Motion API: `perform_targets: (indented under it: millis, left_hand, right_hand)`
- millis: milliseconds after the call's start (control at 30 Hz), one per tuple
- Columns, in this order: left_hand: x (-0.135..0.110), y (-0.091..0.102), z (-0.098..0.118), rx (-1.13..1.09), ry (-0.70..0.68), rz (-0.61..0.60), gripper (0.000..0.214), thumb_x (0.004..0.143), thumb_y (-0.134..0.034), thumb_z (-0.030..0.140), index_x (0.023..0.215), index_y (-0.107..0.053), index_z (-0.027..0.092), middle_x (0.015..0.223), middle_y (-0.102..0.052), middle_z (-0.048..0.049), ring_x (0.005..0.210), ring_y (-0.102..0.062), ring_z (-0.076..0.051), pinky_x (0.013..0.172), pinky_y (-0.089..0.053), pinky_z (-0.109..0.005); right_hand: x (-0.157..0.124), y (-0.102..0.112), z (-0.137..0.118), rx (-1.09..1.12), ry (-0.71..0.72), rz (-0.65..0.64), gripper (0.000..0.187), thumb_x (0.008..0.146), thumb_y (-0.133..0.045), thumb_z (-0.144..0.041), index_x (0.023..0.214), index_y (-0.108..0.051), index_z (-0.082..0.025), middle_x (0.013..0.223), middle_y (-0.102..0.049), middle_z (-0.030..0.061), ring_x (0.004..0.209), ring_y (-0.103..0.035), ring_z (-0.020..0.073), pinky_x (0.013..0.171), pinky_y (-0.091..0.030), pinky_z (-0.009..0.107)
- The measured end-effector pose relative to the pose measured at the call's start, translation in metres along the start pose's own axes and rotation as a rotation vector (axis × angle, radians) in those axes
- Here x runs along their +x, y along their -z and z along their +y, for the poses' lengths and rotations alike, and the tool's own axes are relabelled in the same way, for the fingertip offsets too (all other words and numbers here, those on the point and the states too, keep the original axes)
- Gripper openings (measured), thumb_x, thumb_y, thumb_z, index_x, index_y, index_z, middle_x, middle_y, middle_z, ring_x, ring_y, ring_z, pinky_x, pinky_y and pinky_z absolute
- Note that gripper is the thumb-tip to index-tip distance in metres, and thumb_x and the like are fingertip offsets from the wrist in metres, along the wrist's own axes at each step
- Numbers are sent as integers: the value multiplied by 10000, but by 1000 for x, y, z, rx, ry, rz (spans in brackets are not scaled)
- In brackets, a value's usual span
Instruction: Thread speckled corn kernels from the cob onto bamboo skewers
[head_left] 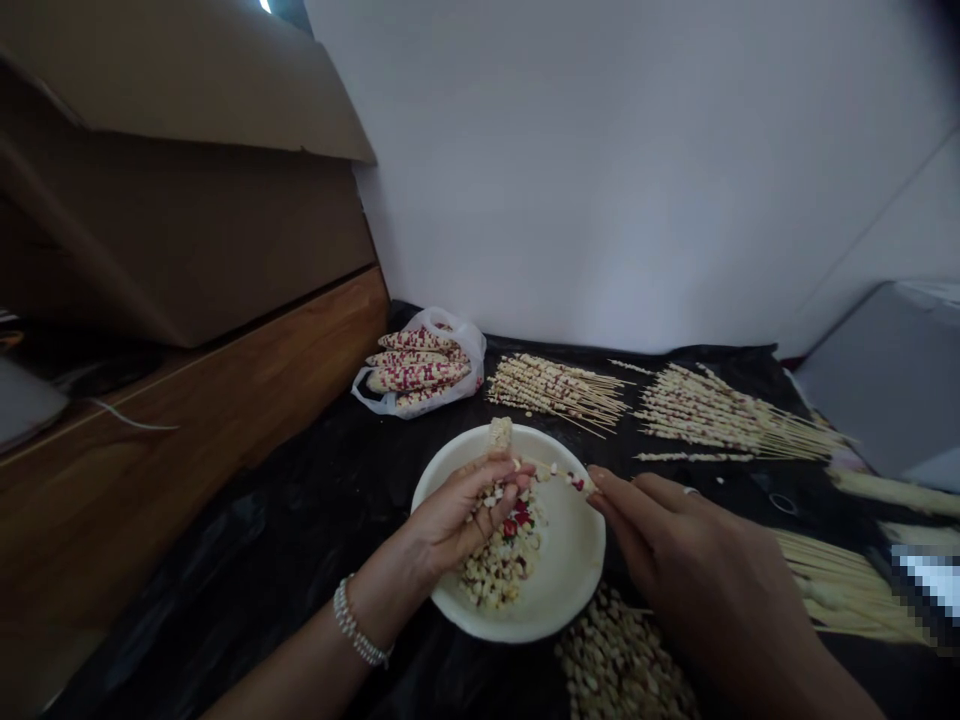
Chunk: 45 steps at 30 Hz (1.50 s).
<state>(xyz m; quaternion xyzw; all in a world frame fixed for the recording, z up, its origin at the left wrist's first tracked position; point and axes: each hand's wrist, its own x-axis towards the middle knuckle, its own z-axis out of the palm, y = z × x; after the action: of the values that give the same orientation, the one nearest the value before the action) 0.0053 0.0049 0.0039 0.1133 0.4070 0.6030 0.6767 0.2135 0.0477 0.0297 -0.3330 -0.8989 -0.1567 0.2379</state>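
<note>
Over a white bowl, my left hand is closed in a pinch on a pale corn kernel at the tip of a thin skewer. My right hand grips that skewer from the right, its fingers around the part strung with white and red kernels. Loose corn kernels, mostly cream with a few red ones, lie in the bowl beneath my left hand. A bare corn cob piece leans at the bowl's far rim, just beyond my left fingers.
Behind the bowl, a plastic bag holds speckled corn cobs. Two piles of kernel-strung skewers lie to the right on black sheeting. More kernels and bare sticks are near my right arm. A cardboard box stands left.
</note>
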Motion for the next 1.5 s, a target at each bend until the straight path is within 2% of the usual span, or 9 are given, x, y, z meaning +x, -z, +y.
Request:
perform_targets:
  millis: [200, 300, 500, 667, 800, 967, 1233, 1500]
  left_hand:
    - [-3, 6, -8, -2, -63, 48, 250, 796, -626, 35, 1036, -663, 98, 911, -712, -99, 815, -684, -107, 720, -551, -130]
    - [-3, 6, -9, -2, -86, 96, 208, 794, -601, -5, 972, -672, 77, 910, -714, -112, 815, -689, -117, 734, -556, -141]
    - [-4, 8, -7, 38, -137, 170, 131, 785, -635, 27, 892, -677, 91, 870, -717, -82, 733, -679, -87, 649, -549, -111]
    - [-5, 10, -9, 110, -150, 172, 128, 791, -638, 48, 902, -681, 96, 864, -727, -99, 756, -691, -110, 648, -554, -128]
    - [-6, 11, -11, 116, -159, 174, 128, 784, -655, 59, 901, -683, 101, 860, -730, -101, 778, -696, -119, 664, -558, -137]
    - [-5, 11, -10, 50, -141, 148, 105, 794, -648, 66, 888, -686, 91, 838, -721, -90, 770, -694, -117, 680, -565, -145]
    - [-5, 16, -6, -119, -51, 181, 148, 796, -594, -17, 851, -670, 97, 817, -709, -55, 723, -686, -86, 674, -558, -116]
    - [-8, 12, -7, -107, -20, 202, 159, 784, -586, -38, 813, -659, 100, 755, -690, -47, 627, -671, -78, 602, -557, -119]
  right_hand:
    - [-4, -1, -7, 25, -23, -16, 237, 903, -464, -247, 1077, -625, -240, 680, -572, -14, 571, -527, 113, 514, -237, 273]
    - [-6, -3, -12, 23, -15, -36, 225, 879, -491, -214, 1064, -615, -239, 668, -557, -23, 560, -509, 112, 519, -220, 271]
    - [-6, -11, -16, 23, 19, -56, 188, 862, -502, -192, 1012, -604, -242, 674, -548, -31, 557, -514, 120, 516, -195, 274]
    - [-7, -19, -17, 22, 54, -16, 212, 862, -478, -198, 1027, -608, -231, 657, -547, -28, 534, -510, 108, 502, -187, 275]
    - [-7, -18, -19, 13, 29, -30, 218, 855, -461, -176, 999, -617, -228, 651, -550, -24, 529, -516, 115, 503, -185, 276]
    - [-7, -15, -20, 13, -8, -49, 205, 849, -486, -171, 993, -618, -233, 657, -545, -25, 544, -535, 130, 505, -180, 284]
    - [-8, -13, -20, 16, 12, -39, 227, 850, -493, -182, 1039, -609, -234, 667, -543, -26, 533, -536, 150, 504, -207, 285]
    - [-9, 1, -25, -84, 78, 27, 384, 748, -511, -97, 1105, -620, -186, 682, -563, 0, 523, -515, 130, 475, -239, 285]
